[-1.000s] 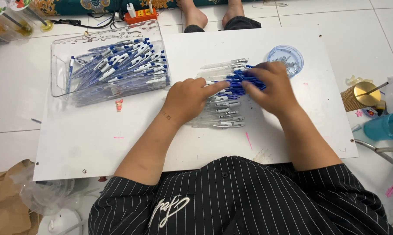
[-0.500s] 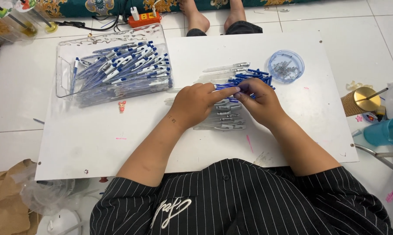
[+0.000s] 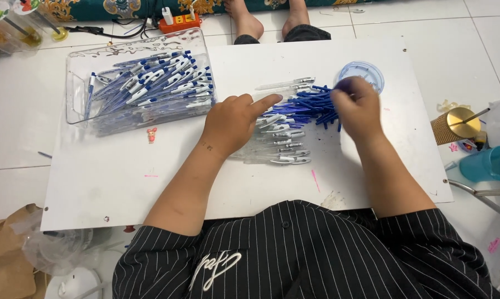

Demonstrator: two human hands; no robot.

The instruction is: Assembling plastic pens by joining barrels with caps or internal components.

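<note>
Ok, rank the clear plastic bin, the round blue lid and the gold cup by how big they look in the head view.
1. Clear plastic bin, by far the largest.
2. Round blue lid, partly hidden by the right hand.
3. Gold cup, close to the lid in apparent size, so that order is unsure.

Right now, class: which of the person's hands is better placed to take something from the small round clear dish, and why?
The right hand. It hovers at the near edge of the round clear dish, beside the blue refills. The left hand lies farther away, resting on the clear pen barrels, index finger pointing toward the refills.
</note>
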